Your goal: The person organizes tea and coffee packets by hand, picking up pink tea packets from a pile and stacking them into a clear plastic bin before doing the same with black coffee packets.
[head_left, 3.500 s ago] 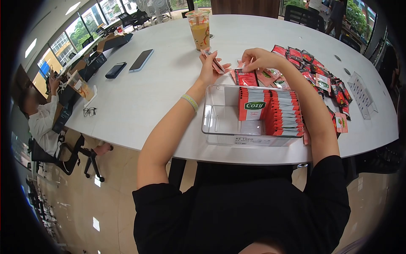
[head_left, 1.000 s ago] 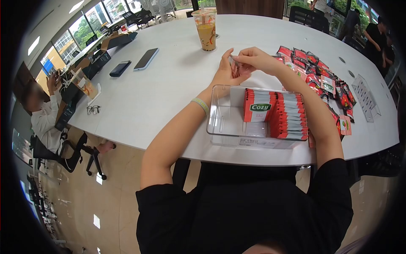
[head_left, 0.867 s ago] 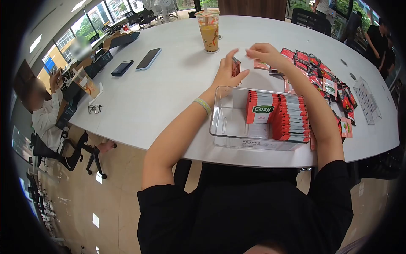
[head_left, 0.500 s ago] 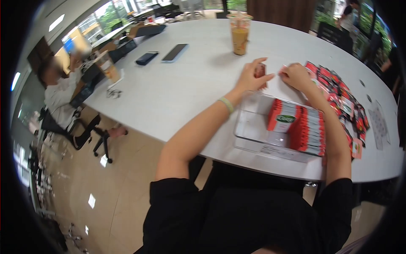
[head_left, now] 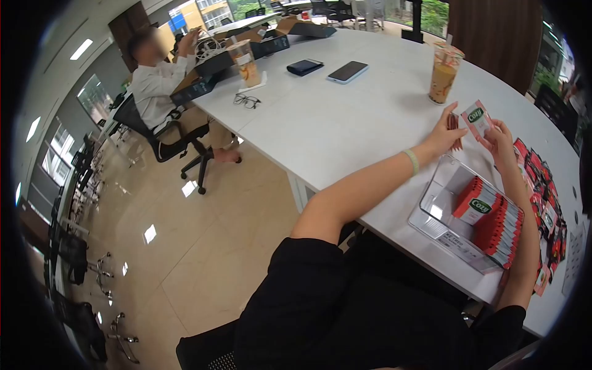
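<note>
My left hand (head_left: 441, 135) is closed around a small stack of red packets (head_left: 455, 129), seen edge on. Beside it on the right, my right hand (head_left: 498, 143) pinches one pink packet (head_left: 476, 118) with a green oval label, held upright. Just below both hands stands a clear plastic box (head_left: 445, 231). Red and grey packets (head_left: 501, 231) are packed in rows in its right part, while its left part shows bare plastic. Beyond my right forearm lies a loose pile of red, pink and black packets (head_left: 546, 191).
A drink cup (head_left: 443, 74) stands behind my hands. A phone (head_left: 348, 71), a dark wallet (head_left: 305, 66), glasses (head_left: 246, 100) and another cup (head_left: 245, 65) are on the white table (head_left: 333, 123). A person (head_left: 154, 80) sits across at the left by open boxes.
The view has turned left, shifting the scene rightward. My right hand has come up from the table near the pile and now holds a pink packet facing me. My left hand still holds its stack.
</note>
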### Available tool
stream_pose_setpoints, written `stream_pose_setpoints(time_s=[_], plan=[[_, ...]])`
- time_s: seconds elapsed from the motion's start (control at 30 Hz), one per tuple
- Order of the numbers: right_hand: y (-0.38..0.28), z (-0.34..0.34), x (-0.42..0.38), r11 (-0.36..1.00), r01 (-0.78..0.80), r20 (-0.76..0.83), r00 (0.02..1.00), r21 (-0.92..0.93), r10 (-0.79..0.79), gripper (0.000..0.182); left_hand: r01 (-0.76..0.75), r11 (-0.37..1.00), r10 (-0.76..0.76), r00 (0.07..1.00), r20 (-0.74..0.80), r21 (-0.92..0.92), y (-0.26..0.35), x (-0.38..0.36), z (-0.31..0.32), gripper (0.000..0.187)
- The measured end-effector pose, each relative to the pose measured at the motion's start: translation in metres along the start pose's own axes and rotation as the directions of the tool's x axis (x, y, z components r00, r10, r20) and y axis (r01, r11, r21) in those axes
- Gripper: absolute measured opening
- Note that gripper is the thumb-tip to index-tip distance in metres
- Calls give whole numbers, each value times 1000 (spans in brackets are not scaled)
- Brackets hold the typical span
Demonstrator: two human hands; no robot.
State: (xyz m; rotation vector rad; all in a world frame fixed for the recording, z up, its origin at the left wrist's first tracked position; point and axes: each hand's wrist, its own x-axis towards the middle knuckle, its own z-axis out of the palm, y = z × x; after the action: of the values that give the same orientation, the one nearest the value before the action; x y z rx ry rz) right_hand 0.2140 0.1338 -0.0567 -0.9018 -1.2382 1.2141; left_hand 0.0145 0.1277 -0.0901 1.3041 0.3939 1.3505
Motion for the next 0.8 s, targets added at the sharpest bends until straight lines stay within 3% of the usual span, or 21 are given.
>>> stream_pose_setpoints(time_s=[0.1, 0.13, 0.23, 0.27, 0.4, 0.47, 0.6, 0.67, 0.8], plan=[[-7, 24, -14, 995, -78, 88, 994, 67, 72, 29, 12, 999, -13, 999, -32, -43, -3, 2, -1, 71], [-5, 20, -10, 992, -111, 211, 973, 58, 96, 29, 26, 998, -26, 1000, 9, -65, -1, 0, -2, 71], [-13, 39, -23, 986, -168, 316, 935, 1, 159, 27, 1, 998, 3, 998, 70, -60, 10, -4, 7, 69], [-5, 33, -18, 984, -178, 310, 934, -22, 176, 25, 95, 995, -93, 987, 133, -15, 17, -10, 6, 67], [-7, 34, -23, 985, -154, 314, 934, -81, 172, 25, 74, 997, -72, 982, 173, -3, 14, -13, 6, 68], [-12, 30, -19, 975, -190, 404, 888, -110, 219, 26, 65, 996, -58, 993, 105, -58, 12, -6, 6, 69], [-18, 55, -35, 983, -175, 426, 885, -63, 185, 28, 50, 997, -42, 989, 142, -58, 16, -12, 8, 69], [-19, 58, -37, 965, -103, 340, 922, -241, 184, 29, -31, 998, 23, 991, 133, 63, 8, -9, 10, 69], [-13, 46, -26, 911, -76, 349, 908, -406, 231, 30, -16, 995, -2, 982, 187, 95, 11, -8, 8, 68]])
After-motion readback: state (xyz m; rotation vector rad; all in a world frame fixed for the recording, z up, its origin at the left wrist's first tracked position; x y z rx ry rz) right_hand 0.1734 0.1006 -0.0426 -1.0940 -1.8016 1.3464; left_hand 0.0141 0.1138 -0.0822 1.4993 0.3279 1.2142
